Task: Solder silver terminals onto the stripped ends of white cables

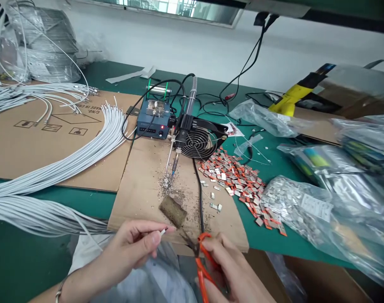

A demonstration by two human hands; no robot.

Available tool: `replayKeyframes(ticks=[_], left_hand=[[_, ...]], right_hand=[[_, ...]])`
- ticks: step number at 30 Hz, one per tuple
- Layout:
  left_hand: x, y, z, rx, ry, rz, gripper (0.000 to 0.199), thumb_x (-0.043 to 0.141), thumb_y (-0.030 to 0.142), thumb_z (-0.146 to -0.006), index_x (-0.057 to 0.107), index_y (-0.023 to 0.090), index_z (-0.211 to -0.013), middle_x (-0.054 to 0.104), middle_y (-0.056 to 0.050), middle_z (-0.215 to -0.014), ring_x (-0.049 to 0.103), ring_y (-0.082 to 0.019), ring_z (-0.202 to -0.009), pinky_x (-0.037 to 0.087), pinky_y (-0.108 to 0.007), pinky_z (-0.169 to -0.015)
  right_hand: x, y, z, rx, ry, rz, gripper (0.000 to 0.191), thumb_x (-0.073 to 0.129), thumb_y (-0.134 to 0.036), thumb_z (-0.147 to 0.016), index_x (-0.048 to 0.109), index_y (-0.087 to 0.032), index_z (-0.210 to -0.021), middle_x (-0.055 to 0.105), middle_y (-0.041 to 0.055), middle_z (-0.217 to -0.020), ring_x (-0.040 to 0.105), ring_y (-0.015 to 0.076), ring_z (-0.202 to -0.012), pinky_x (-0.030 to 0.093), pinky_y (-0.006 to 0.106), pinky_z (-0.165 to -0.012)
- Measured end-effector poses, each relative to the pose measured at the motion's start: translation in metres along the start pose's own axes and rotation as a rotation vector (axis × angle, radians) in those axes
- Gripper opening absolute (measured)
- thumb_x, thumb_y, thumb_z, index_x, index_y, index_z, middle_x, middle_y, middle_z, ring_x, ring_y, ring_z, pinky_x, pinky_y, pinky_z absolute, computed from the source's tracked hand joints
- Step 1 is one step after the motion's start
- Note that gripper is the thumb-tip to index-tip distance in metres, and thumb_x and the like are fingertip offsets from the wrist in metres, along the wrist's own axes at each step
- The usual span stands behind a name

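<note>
My left hand (133, 246) pinches the end of a thin white cable (163, 231), its short tip poking out to the right. My right hand (234, 269) grips orange-handled scissors (202, 263), whose dark blades point up and left toward the cable tip. Both hands hover at the near edge of a cardboard sheet (141, 189). On that sheet a soldering iron (176, 162) hangs tip-down in a stand, above solder splatter and a dark brown sponge (173, 210).
A blue soldering station (153, 120) and a small black fan (200, 141) stand behind the iron. A pile of small red and silver parts (236, 176) lies right of it. Bundles of white cables (62, 164) sweep across the left. Plastic bags (321, 202) crowd the right.
</note>
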State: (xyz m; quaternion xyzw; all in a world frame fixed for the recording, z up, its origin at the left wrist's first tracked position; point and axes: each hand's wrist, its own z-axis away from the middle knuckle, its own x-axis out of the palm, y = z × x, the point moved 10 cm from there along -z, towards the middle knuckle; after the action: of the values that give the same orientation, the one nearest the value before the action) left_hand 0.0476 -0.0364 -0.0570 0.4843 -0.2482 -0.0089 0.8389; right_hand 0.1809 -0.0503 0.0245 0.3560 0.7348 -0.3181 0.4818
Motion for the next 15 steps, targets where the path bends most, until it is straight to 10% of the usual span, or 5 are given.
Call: replayKeyframes(ticks=[15], left_hand=[[0.0087, -0.0009, 0.0016, -0.038, -0.089, 0.001, 0.046, 0.059, 0.048, -0.076, 0.065, 0.013, -0.105, 0.040, 0.004, -0.054, 0.020, 0.001, -0.039, 0.011, -0.016, -0.038]], right_hand=[[-0.0075, -0.0124, -0.0062, -0.032, 0.093, -0.015, 0.032, 0.034, -0.035, -0.081, 0.064, -0.023, -0.080, 0.058, -0.0045, -0.086, 0.050, -0.0071, -0.088, 0.039, -0.002, -0.071]])
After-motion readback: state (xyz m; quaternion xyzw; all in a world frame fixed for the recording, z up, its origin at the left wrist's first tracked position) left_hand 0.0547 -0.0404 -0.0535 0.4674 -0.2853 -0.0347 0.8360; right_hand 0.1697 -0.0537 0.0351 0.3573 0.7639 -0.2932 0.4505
